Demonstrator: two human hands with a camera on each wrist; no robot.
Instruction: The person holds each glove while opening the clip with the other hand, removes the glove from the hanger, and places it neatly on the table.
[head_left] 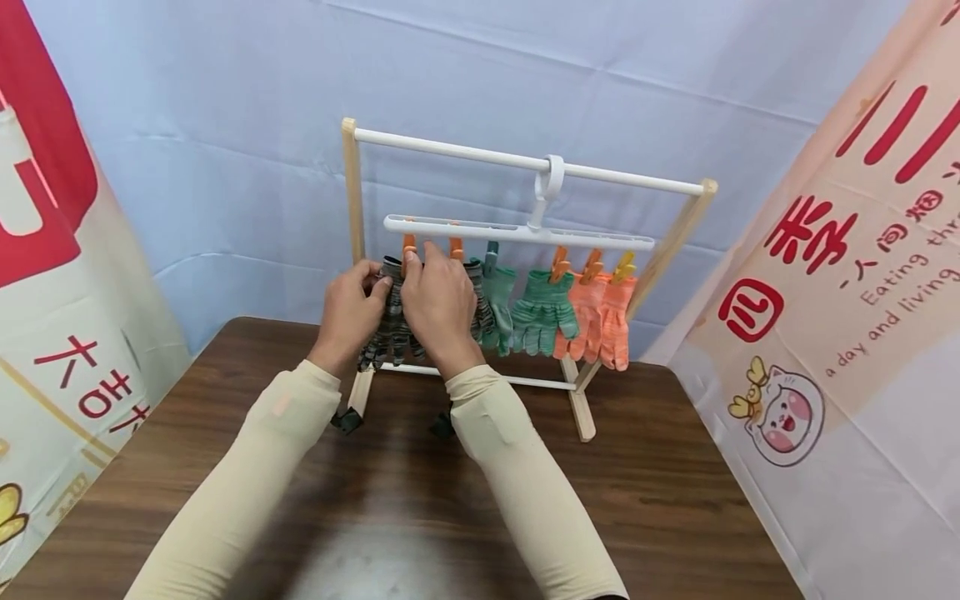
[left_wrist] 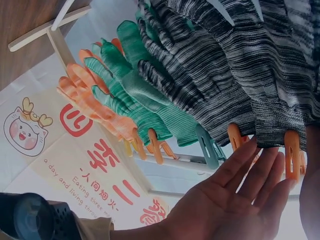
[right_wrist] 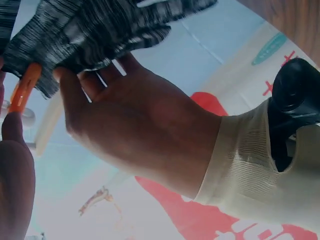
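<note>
A grey-and-black knit glove (right_wrist: 85,35) hangs by its cuff at the left end of the white hanger (head_left: 450,227). My left hand (right_wrist: 145,120) pinches the edge of that cuff between thumb and fingers. My right hand (head_left: 442,300) is at the same cuff, its thumb and fingers on the orange clothespin (left_wrist: 292,155) that bites the fabric. Beside it hangs a second grey-and-black glove (left_wrist: 200,75) under another orange clothespin (left_wrist: 234,136). Farther right are green gloves (head_left: 543,312) and orange gloves (head_left: 603,317), held by teal, orange and yellow clothespins.
The hanger hooks over the white top bar (head_left: 465,152) of a small wooden rack (head_left: 351,183) on the brown table (head_left: 637,500). Dark pieces (head_left: 347,421) lie near the rack's left foot. Printed cloths (head_left: 825,292) hang around the table.
</note>
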